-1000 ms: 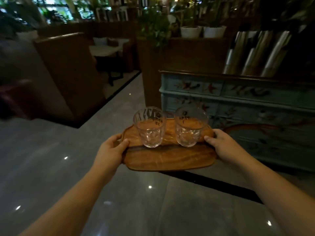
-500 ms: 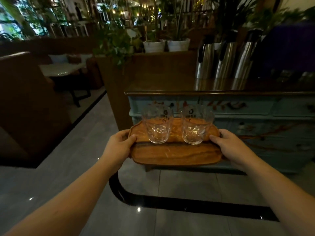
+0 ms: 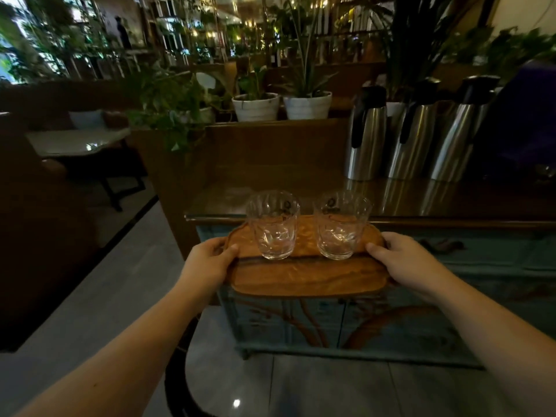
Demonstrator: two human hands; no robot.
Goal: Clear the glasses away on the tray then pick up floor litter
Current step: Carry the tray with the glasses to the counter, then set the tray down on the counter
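Wooden tray (image 3: 307, 273): oval, warm brown, held level in the air by both hands, in front of the near edge of a sideboard and about level with its top.
Glasses: two clear empty tumblers stand upright on the far half of the tray, the left glass (image 3: 273, 225) and the right glass (image 3: 341, 224), side by side with a small gap between them.
Left hand (image 3: 207, 266): closed on the tray's left end, thumb on top of the rim, fingers hidden underneath.
Right hand (image 3: 409, 261): closed on the tray's right end, thumb on top near the right glass.
Step in hand: likely carrying the tray to the sideboard top (image 3: 301, 194) to set it down.
Doing it well: keep the tray flat and lift it clear of the edge before sliding forward, so the glasses do not tip or knock together.
Surroundings: three steel flasks (image 3: 365, 136) stand at the back right of the top; potted plants (image 3: 257, 106) sit on a ledge behind.
In the way: the top directly ahead looks bare; the flasks are well apart.
Floor: grey tiles; no litter visible.
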